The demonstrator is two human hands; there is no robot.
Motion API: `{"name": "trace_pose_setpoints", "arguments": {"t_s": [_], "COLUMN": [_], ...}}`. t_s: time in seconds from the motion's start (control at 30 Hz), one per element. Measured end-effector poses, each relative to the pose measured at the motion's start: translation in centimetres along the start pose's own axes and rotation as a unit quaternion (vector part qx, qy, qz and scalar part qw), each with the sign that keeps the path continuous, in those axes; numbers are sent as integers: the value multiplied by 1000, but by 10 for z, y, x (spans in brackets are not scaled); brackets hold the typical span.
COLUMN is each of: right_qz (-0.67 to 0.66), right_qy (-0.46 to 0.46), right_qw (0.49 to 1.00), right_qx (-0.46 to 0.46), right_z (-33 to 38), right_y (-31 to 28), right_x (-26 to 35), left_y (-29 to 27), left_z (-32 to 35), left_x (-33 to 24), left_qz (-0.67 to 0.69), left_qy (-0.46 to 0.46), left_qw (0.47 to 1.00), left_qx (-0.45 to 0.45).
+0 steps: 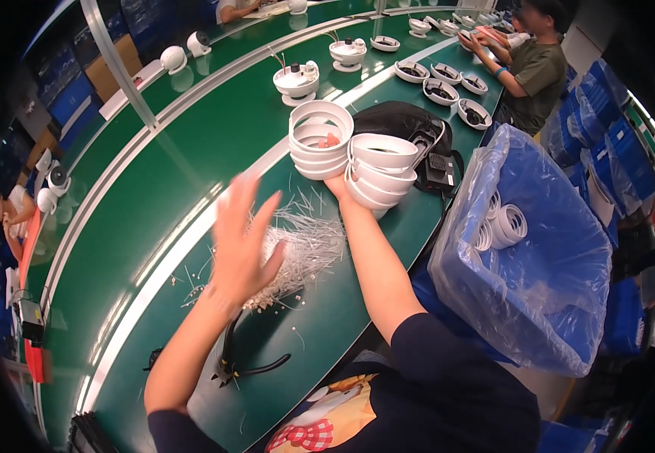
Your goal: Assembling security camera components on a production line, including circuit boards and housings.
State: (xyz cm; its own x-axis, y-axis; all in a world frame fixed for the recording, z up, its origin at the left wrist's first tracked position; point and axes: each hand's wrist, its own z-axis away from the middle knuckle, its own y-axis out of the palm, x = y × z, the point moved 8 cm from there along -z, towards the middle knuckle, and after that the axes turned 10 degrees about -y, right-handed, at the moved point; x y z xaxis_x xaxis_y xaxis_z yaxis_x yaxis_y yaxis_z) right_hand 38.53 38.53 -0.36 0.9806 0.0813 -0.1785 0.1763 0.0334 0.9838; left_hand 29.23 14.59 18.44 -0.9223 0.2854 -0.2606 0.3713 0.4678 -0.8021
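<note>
My left hand (238, 243) is raised over the work table with its fingers spread and nothing in it, slightly blurred. Beneath it lies a heap of thin translucent white strips (316, 245), like cable tie offcuts. My right hand (336, 185) reaches out to a stack of white plastic ring housings (320, 162); reddish fingertips show inside its upper opening, so the hand grips its wall. A second white stack (380, 181) stands directly against it on the right. Dark-handled cutting pliers (226, 370) lie on the table near my left forearm.
A blue bin (561, 249) lined with clear plastic, holding white rings (507, 226), stands right. Behind the stacks are a black bag (395, 121) and a black device (441, 172). White assemblies (296, 83) stand on the green conveyor (154, 181). A co-worker (535, 75) sits far right.
</note>
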Motion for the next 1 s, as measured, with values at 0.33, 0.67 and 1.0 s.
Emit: {"name": "trace_pose_setpoints", "arguments": {"t_s": [0.33, 0.67, 1.0], "right_qz": [74, 115, 103], "right_qy": [66, 78, 114], "right_qw": [992, 990, 983], "right_qx": [78, -8, 99], "right_z": [-18, 33, 39], "right_y": [-41, -15, -22], "right_x": [0, -3, -14], "left_y": [169, 176, 172], "left_z": [-105, -130, -178], "left_x": [18, 49, -31], "left_qz": [-176, -277, 102], "left_qy": [33, 23, -83], "left_qw": [982, 953, 949], "left_qx": [60, 119, 286]}}
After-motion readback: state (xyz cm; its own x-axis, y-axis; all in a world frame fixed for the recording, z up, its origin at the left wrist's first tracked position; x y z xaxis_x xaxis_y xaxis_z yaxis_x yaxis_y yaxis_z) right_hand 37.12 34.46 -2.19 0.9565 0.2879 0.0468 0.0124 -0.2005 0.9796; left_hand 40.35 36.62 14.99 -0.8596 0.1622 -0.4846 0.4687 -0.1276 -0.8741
